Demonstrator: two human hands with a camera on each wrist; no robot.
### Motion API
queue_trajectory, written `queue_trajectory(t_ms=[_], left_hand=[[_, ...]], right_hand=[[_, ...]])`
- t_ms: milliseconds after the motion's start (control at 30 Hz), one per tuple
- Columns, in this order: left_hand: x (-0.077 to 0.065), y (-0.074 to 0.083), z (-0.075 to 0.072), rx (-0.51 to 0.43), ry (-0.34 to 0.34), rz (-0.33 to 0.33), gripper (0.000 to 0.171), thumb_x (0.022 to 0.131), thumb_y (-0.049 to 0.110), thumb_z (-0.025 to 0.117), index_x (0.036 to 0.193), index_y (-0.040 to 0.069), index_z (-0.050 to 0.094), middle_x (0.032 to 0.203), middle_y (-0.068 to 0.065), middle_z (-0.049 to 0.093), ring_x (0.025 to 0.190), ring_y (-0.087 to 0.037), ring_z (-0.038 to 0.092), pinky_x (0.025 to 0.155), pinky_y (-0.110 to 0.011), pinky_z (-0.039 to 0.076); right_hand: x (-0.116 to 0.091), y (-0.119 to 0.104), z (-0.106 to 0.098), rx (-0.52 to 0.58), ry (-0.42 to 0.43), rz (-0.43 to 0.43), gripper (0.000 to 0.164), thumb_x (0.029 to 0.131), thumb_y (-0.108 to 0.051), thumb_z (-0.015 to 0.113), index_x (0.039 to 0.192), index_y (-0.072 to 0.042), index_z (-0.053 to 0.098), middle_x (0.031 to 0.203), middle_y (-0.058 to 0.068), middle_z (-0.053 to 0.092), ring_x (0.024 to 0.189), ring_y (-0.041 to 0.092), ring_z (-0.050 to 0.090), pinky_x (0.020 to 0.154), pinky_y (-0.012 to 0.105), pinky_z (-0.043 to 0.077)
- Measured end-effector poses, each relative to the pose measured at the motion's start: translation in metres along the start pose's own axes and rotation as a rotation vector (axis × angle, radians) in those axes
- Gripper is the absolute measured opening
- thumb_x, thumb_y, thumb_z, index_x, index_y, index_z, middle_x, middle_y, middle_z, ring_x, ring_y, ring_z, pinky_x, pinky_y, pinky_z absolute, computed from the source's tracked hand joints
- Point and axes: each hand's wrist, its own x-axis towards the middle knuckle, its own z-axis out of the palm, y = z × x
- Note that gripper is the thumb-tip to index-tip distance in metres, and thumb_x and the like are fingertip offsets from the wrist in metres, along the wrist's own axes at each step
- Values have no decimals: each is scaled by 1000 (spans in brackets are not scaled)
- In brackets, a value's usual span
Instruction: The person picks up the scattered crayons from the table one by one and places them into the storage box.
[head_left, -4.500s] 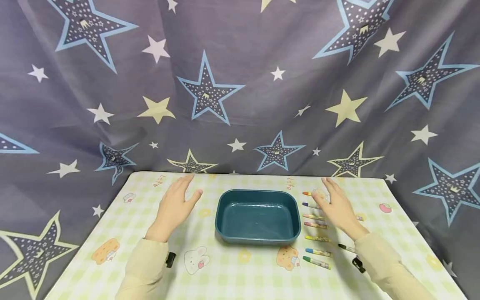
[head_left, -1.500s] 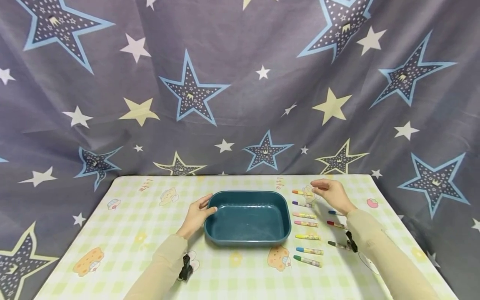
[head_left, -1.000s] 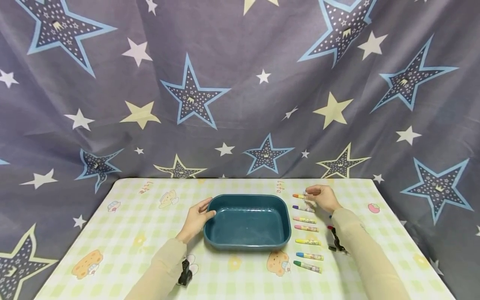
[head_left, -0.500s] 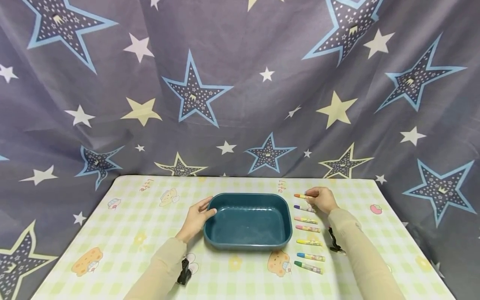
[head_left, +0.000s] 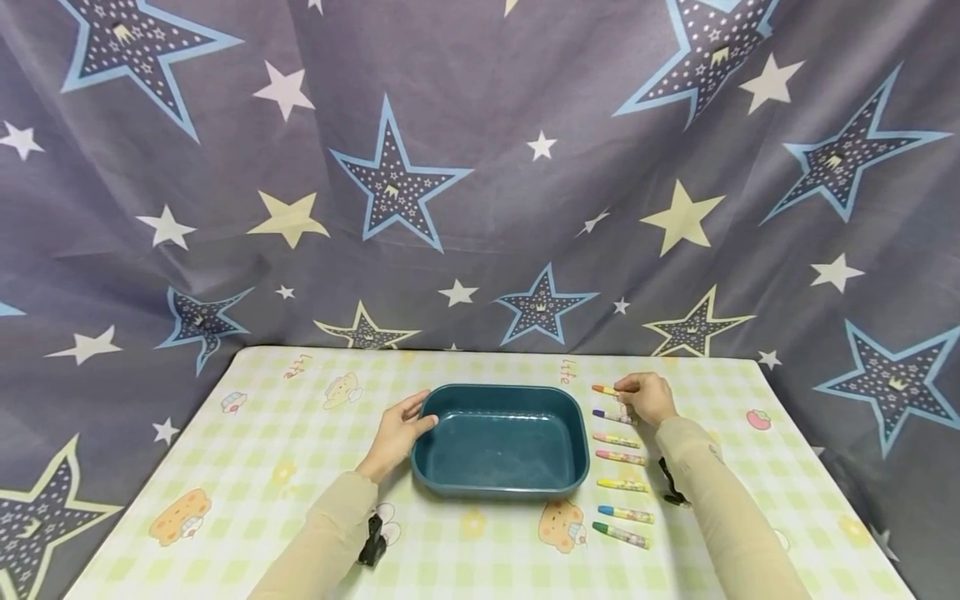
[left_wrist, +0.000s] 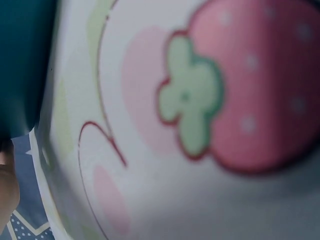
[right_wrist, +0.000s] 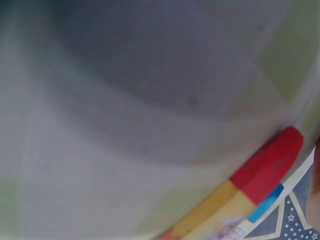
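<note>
The head view looks forward and down from above the table [head_left: 247, 467], far enough back to take in its width and the curtain [head_left: 487, 125] behind. The left wrist view sits very close over the cloth, a strawberry print [left_wrist: 260, 90] looming large; the teal tray [head_left: 501, 493] at its left edge is shared with the head view. The right wrist view is similarly near, a red-tipped crayon [right_wrist: 232, 200] lower right; both wrist views catch the curtain low in one corner.
</note>
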Motion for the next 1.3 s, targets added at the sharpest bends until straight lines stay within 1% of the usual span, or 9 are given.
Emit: queue_trajectory(t_ms=[100,133,333,467,633,733,933,1100,1300], left_hand=[[-8,11,2,19,-8,12,53,85,3,59,135,-4,41,135,-24,45,124,-37,44,100,-39,42],[-8,10,3,16,-8,7,53,85,3,59,135,-3,41,134,-24,45,124,-36,44,100,-39,42],[5,-14,5,20,25,9,54,84,6,61,135,3,45,133,-20,49,123,-32,47,100,-37,43],[5,-15,6,24,31,5,54,84,7,61,136,4,44,134,-18,49,123,-30,47,99,-36,44],[7,-12,5,10,31,13,55,84,4,60,136,2,43,133,-20,48,123,-31,47,99,-37,44],[7,-11,5,1,39,16,55,83,3,61,135,1,43,133,-21,49,123,-31,48,99,-37,44],[6,-12,5,-4,39,5,55,84,4,61,136,2,43,133,-20,49,123,-30,47,100,-37,44],[7,-13,4,6,40,2,54,85,5,61,136,3,43,134,-20,48,124,-31,46,101,-38,43],[6,-12,4,14,32,7,54,86,7,60,137,4,42,135,-19,47,125,-30,46,101,-39,43]], right_hand=[[-2,0,-3,2,5,9,13,81,0,65,93,1,70,82,17,70,51,12,59,46,28,51],[-3,0,-4,2,2,14,14,80,0,66,93,1,70,83,17,70,51,12,59,47,28,51],[-3,-3,-8,25,-44,26,14,77,2,68,91,4,69,84,18,69,53,12,61,49,27,53],[-5,-8,-14,51,-71,32,13,78,2,68,90,5,68,83,18,69,56,13,62,51,27,54],[-6,-21,-22,4,-65,-28,15,81,-2,66,95,2,69,90,19,68,74,22,65,67,34,56],[-6,-29,-26,-1,-53,-56,16,82,-1,65,97,1,69,95,19,68,84,28,64,75,39,55],[-9,-42,-30,40,-66,-89,18,81,-4,66,98,1,69,97,19,68,87,29,65,75,39,56],[-15,-61,-34,78,-82,-132,20,82,-9,67,101,-3,69,101,18,68,89,28,66,78,43,56],[-30,-89,-30,121,-86,-200,22,82,-11,68,102,-4,70,101,16,68,89,26,67,75,36,57]])
